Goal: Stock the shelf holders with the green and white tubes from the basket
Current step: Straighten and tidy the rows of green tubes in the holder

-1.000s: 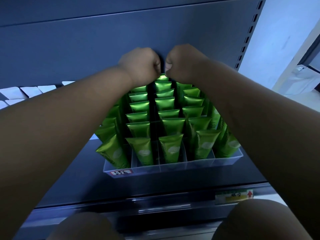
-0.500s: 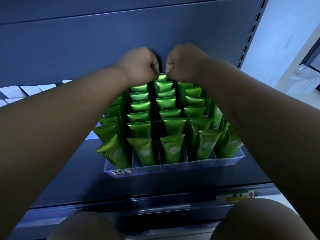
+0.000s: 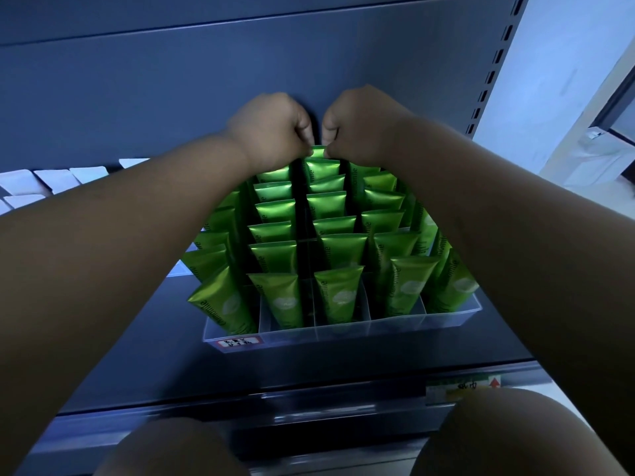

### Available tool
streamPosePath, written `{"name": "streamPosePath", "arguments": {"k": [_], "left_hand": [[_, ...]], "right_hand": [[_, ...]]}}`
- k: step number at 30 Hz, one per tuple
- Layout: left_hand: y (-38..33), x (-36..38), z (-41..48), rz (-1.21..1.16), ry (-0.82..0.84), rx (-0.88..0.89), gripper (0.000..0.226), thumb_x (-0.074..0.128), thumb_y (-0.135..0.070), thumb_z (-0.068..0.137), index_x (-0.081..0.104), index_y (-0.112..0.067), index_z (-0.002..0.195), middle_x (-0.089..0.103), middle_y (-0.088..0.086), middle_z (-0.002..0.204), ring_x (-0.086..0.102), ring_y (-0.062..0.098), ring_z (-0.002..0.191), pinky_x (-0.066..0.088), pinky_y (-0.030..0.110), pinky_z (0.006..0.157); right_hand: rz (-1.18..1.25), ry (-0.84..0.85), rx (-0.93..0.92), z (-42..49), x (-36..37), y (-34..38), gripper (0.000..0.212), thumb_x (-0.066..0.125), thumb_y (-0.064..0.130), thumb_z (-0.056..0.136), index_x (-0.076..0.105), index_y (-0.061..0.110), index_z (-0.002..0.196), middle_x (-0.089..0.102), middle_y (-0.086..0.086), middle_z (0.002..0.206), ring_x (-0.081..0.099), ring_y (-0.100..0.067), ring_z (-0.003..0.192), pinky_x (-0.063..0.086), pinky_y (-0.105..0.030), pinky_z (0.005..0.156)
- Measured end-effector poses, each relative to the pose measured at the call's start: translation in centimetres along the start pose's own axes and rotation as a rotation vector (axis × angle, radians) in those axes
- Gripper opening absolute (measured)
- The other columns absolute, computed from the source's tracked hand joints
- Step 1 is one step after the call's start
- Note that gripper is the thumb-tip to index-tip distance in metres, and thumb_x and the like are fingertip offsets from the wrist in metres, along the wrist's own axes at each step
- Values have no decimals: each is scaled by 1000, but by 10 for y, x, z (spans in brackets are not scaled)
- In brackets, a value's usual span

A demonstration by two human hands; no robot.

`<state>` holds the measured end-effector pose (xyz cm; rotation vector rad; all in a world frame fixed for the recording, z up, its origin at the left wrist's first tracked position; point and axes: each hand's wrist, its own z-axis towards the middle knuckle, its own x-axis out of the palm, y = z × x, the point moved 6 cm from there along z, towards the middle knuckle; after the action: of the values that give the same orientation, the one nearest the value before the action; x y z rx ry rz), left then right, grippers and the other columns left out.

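Held the rear tube (image 3: 318, 153) by its flat crimped top, upright at the very back of the middle lane of the clear holder (image 3: 343, 329), just in front of the back panel (image 3: 171, 97). Had its long axis close to vertical, crimp up, lower body hidden behind the tubes ahead of it. Lay directly beneath both fists, so equally near to either. Judged that the coming move would run along that axis: straight down to seat it, with little room behind.

Pinched one top corner with the left hand (image 3: 271, 128) and the other with the right hand (image 3: 360, 125), both curled tight, thumbs almost meeting above the crimp. Could not see the fingertips behind the knuckles, nor how deep the tube sat.

Looked close to full otherwise: green tubes (image 3: 340, 297) packed lane after lane, the outer ones leaning sideways. Rested the holder on the dark shelf (image 3: 343, 369), with white packs (image 3: 55, 176) further left and a price tag (image 3: 460, 386) on the front rail. Showed no basket in view.
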<state>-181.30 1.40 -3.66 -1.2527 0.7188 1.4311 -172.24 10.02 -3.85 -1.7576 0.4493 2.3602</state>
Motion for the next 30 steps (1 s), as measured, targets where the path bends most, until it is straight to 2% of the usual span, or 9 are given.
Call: {"name": "streamPosePath", "arguments": {"k": [3, 8, 12, 17, 21, 24, 27, 30], "left_hand": [[0, 2, 1, -14, 7, -3, 10, 75, -14, 86, 80, -19, 93, 74, 1, 89, 66, 18, 86, 45, 26, 76], [-2, 3, 3, -26, 18, -7, 12, 72, -12, 85, 79, -18, 93, 72, -2, 87, 66, 18, 87, 46, 26, 77], [-2, 3, 3, -55, 16, -17, 13, 72, -12, 86, 80, -20, 93, 67, -5, 83, 64, 15, 85, 47, 27, 78], [0, 4, 2, -54, 19, -18, 11, 74, -13, 86, 80, -18, 94, 68, -3, 84, 64, 17, 86, 49, 29, 81], [3, 5, 2, -76, 6, -29, 10, 74, -12, 87, 79, -17, 93, 66, -3, 83, 62, 15, 84, 45, 26, 77], [2, 6, 3, -102, -10, -18, 9, 75, -12, 86, 80, -17, 92, 66, -3, 81, 62, 15, 83, 44, 25, 76], [0, 6, 4, -118, -12, -2, 9, 76, -12, 87, 80, -16, 93, 65, -4, 80, 61, 13, 81, 41, 23, 74], [-2, 7, 5, -102, -3, 16, 9, 76, -13, 86, 80, -18, 93, 66, -6, 80, 61, 13, 81, 43, 24, 74]], "right_hand": [[-2, -4, 13, 0, 2, -2, 8, 75, 24, 83, 77, 22, 91, 72, 3, 90, 67, -21, 97, 51, -31, 88], [-4, 4, 37, -2, 2, -5, 7, 71, 21, 86, 75, 23, 91, 74, 0, 97, 67, -22, 98, 49, -29, 87], [15, 19, 54, -3, 0, -6, 8, 70, 22, 85, 70, 29, 84, 72, 2, 94, 67, -20, 97, 50, -29, 87], [35, 13, 47, -3, 1, -7, 7, 70, 22, 85, 75, 26, 88, 72, 4, 92, 67, -19, 98, 51, -29, 88], [45, 17, 41, -2, 3, -7, 10, 69, 22, 84, 76, 25, 91, 66, 7, 85, 65, -17, 92, 52, -30, 86], [47, 13, 41, -2, 2, -7, 6, 72, 25, 85, 76, 24, 90, 64, 6, 81, 62, -16, 87, 46, -25, 79], [31, 1, 36, -3, 0, -8, 6, 73, 25, 85, 76, 23, 89, 64, 5, 81, 64, -18, 91, 40, -23, 78], [7, -6, 35, -4, -2, -9, 10, 69, 22, 87, 77, 21, 92, 72, 1, 90, 66, -22, 97, 39, -23, 79]]}}
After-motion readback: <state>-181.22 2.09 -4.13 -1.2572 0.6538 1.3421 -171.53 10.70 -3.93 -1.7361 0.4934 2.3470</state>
